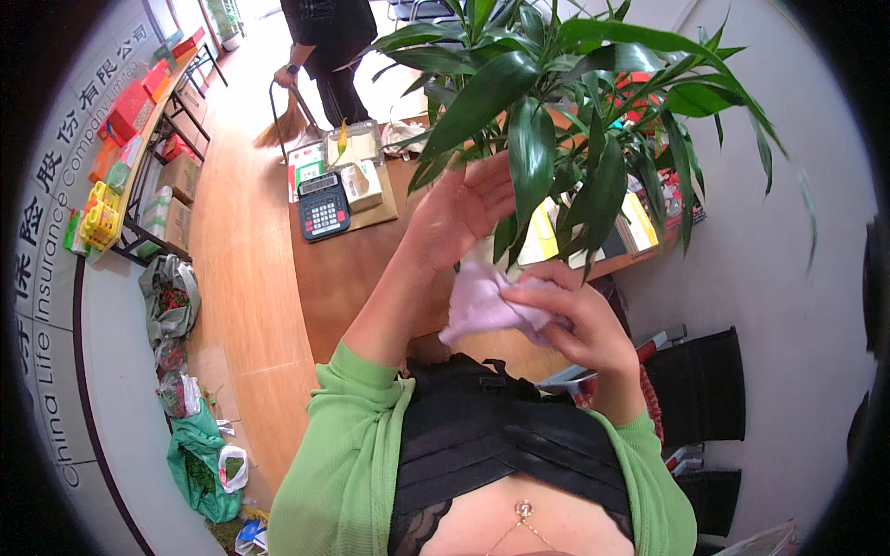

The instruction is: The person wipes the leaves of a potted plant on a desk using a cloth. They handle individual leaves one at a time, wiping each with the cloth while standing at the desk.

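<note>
A leafy green potted-type plant (480,104) with long glossy leaves fills the upper middle, above a brown wooden desk (348,278). My left hand (462,215) is raised among its lower leaves, palm showing and fingers extended. A broad hanging leaf (532,156) covers my left fingertips, so any contact there is hidden. Lower and to the right, my right hand (580,316) grips a crumpled pale lavender cloth (480,302) just below the leaf tips. The plant's pot cannot be made out.
On the desk lie a calculator (324,208), a tissue box (363,186) and books (636,222). Beyond it stands a person (330,42) with a broom (285,125). Black chairs (695,382) are at right; bags (201,465) and a loaded side table (149,132) line the left wall.
</note>
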Available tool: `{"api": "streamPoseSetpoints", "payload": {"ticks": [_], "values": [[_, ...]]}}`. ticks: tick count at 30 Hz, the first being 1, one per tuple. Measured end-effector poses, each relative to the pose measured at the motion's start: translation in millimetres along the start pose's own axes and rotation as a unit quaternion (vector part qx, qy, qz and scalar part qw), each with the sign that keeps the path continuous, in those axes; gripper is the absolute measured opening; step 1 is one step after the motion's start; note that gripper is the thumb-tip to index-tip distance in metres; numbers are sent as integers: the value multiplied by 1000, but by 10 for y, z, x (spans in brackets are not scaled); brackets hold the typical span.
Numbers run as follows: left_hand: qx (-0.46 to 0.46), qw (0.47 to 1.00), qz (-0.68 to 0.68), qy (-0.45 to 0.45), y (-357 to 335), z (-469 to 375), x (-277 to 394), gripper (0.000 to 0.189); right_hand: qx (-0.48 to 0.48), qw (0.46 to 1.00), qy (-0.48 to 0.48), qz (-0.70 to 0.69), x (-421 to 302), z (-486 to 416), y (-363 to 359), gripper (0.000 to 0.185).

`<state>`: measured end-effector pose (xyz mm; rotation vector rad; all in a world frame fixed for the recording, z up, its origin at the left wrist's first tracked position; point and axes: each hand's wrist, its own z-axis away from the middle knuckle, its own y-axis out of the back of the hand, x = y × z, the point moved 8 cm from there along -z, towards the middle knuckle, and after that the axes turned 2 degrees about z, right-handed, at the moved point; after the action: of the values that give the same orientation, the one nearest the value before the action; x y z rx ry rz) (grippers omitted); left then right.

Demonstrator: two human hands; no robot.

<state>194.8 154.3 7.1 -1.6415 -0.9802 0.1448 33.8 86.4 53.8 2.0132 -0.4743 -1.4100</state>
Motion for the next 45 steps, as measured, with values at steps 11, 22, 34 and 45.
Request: {"api": "streamPoseSetpoints", "payload": {"ticks": [11, 22, 34, 45], "values": [[-23, 998, -32, -40, -655, -210, 69, 69, 23, 997, 52, 44, -583, 116, 199, 64], [-2, 999, 36, 14, -426, 7, -176, 47, 311, 887, 45, 338, -423, -620, 647, 50], [-16, 1000, 14, 3, -622, -38, -70, 84, 92, 985, 112, 92, -370, -195, -73, 49], [60, 994, 92, -14, -395, -63, 612, 75, -6, 994, 89, 61, -782, 128, 249, 53]]}}
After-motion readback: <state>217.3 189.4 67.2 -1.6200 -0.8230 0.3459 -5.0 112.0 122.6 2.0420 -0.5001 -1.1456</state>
